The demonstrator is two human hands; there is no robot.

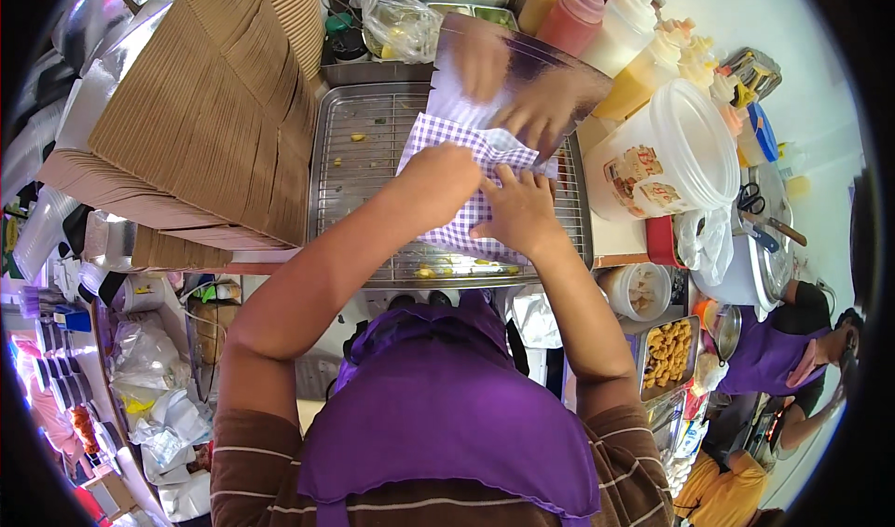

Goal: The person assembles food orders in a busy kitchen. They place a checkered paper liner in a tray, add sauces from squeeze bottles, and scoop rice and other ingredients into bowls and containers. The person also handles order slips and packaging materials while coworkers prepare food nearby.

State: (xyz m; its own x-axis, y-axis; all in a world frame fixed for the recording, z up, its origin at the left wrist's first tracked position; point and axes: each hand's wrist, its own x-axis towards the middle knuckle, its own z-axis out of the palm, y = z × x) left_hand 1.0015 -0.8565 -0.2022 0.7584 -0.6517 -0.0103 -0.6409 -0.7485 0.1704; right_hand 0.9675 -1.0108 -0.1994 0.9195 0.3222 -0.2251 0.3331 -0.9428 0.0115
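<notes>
A purple-and-white checkered paper (427,136) lies over a wire rack in a metal tray (359,280), in front of me. Its upper part is creased and folded over. Beyond it a shiny silver sheet (513,66) rises at a tilt and mirrors both hands. My left hand (442,184) is closed in a fist on the paper, seemingly pinching it, though the fingertips are partly hidden. Just to its right, my right hand (518,212) rests on the paper with its fingers apart, near the left fingertips. Small yellow crumbs (424,273) lie in the tray.
Tall stacks of folded brown cardboard (196,108) flank the tray on the left. Squeeze bottles (569,19) and a clear plastic tub (685,150) stand to the right. Fried pieces (667,352) fill a tray at lower right, near a co-worker in a purple apron (769,350).
</notes>
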